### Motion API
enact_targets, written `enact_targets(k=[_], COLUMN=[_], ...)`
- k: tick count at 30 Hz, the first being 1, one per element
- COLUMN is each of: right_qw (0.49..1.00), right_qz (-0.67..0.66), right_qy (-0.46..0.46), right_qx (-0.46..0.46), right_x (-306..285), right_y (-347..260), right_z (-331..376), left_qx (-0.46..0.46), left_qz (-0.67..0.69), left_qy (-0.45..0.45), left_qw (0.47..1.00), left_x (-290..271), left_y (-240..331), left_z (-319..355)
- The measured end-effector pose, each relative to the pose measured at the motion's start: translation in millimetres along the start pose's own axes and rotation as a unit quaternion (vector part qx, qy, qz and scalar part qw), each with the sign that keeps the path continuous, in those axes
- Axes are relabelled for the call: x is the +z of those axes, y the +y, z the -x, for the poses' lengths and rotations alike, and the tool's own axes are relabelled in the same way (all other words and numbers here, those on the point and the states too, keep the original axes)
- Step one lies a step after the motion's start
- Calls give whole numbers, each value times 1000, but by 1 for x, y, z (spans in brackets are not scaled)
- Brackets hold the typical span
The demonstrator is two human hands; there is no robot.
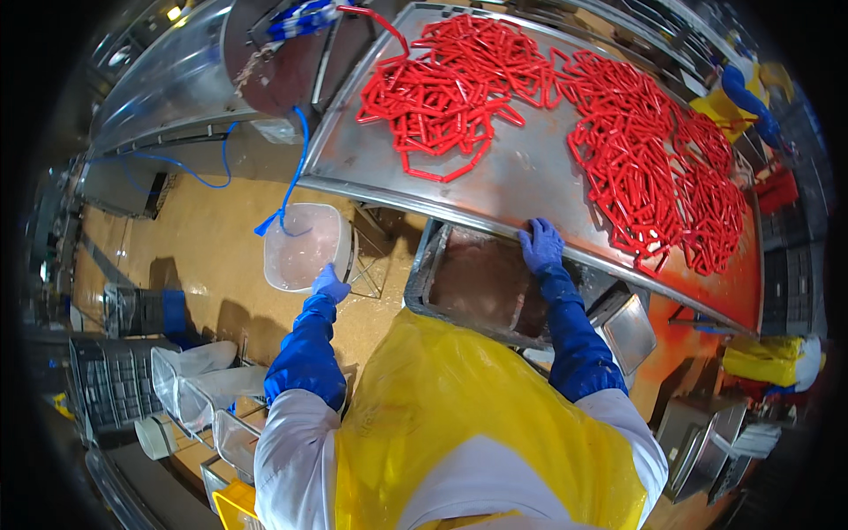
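Observation:
My left hand (331, 284), in a purple glove, has its fingers closed on the near right rim of a white square tub (345, 247). Pale, cloudy liquid or residue shows inside the tub. My right hand (541, 246), gloved alike, lies with fingers apart on the near edge of a steel table (521, 177). Linked red sausages (442, 88) form a heap on the table's left part, and another pile of red sausage links (632, 150) covers its right part. Below my right hand, in front of my apron, is a grey bin (430, 269) holding murky brownish-pink contents.
A large steel machine (163, 84) stands at the left, with a blue hose (306, 146) hanging toward the tub. Black crates (110, 380) and clear plastic-lined containers (190, 393) are at lower left. People in yellow aprons are at right, one beside the table (738, 102).

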State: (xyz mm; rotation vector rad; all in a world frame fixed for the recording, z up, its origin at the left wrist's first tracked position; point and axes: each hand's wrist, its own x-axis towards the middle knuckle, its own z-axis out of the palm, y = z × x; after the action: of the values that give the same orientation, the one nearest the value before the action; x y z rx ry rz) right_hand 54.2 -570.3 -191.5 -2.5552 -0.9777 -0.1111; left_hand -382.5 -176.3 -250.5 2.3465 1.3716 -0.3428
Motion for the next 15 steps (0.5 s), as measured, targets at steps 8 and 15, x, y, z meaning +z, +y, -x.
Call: enact_targets(k=[8,15], right_qw=[1000,999], right_qz=[-13,-7], right_qy=[-17,-18], right_qx=[20,30], right_x=[1,1], right_y=[-2,-1], right_z=[3,-1], left_qx=[-62,-49], left_qz=[19,59], left_qy=[-83,-101], left_qw=[994,992], left_x=[-5,1], left_y=[8,5], left_z=[-16,-25])
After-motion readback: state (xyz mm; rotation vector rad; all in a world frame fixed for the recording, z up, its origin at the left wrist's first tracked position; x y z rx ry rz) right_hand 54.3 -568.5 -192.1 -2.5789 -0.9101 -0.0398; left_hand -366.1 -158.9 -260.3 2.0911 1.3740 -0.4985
